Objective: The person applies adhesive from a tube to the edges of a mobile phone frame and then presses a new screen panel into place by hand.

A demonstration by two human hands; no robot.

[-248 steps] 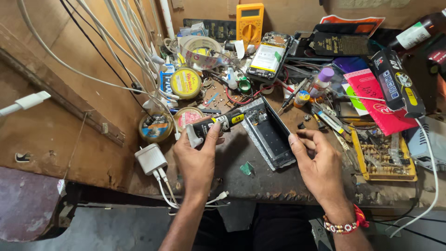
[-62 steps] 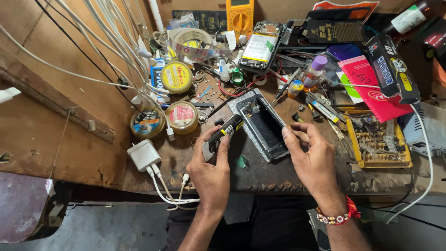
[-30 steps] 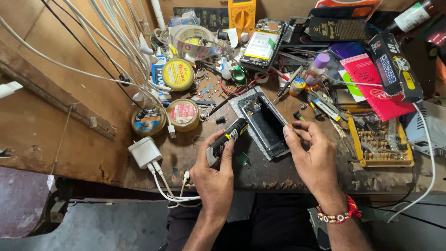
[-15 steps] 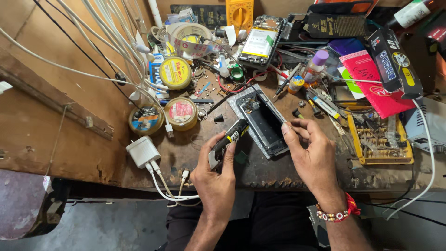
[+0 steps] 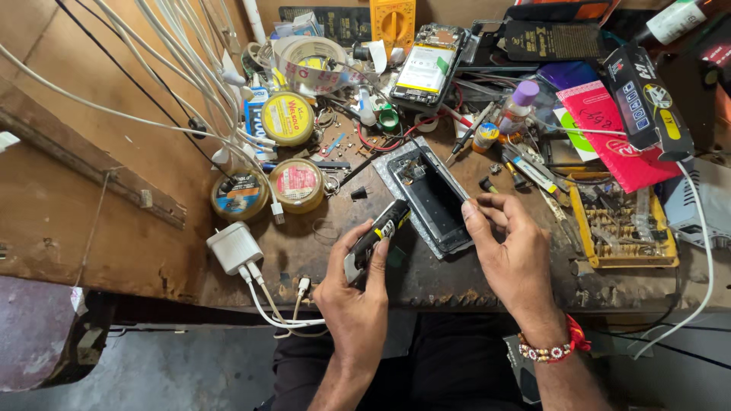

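An opened phone frame (image 5: 432, 199) is steadied on the table (image 5: 320, 243) by the half-curled right hand (image 5: 512, 247), while just left of it a black-and-yellow tube (image 5: 378, 236) is gripped by the left hand (image 5: 355, 293), from which glue could be spilled inside if squeezed hard.

The left hand (image 5: 356, 293) grips a black and yellow tube (image 5: 378, 237), its tip pointing up toward the opened phone frame (image 5: 430, 199) lying just beyond the hands on the worn desk (image 5: 457, 278). The right hand (image 5: 514, 255) touches the frame's near right corner with its fingertips. A white charger (image 5: 234, 247) sits left of the left hand; an orange screw tray (image 5: 620, 228) lies right of the right hand.
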